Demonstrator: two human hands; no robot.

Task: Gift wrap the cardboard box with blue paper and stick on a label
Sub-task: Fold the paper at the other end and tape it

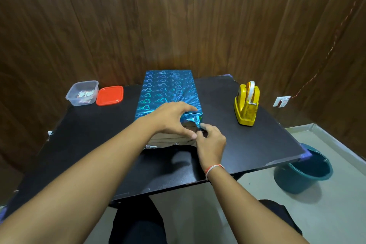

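- Box: wrapped in blue paper with a heart pattern; lying lengthwise at the middle of the black table, far end reaching the table's far edge, near end facing the person.
- Near end of box: paper not closed; silver underside of the paper flap spread flat on the table toward the person.
- Left hand: resting on the near top edge of the box, fingers spread and curved over the folded paper, thumb pointing down toward the right hand.
- Right hand: at the near right corner of the box, thumb and fingertips pinching a crumpled fold of blue paper; red and white thread around the wrist.
- Yellow tape dispenser: standing on the table, well right of the box, roll of tape mounted.
- Clear plastic container: at the far left of the table, small packets inside; contents too small to identify.
- Red lid: lying flat just right of the container.
- Teal bucket: on the floor, right of the table, partly under its near right corner.
- Wood-panelled wall: behind the table.
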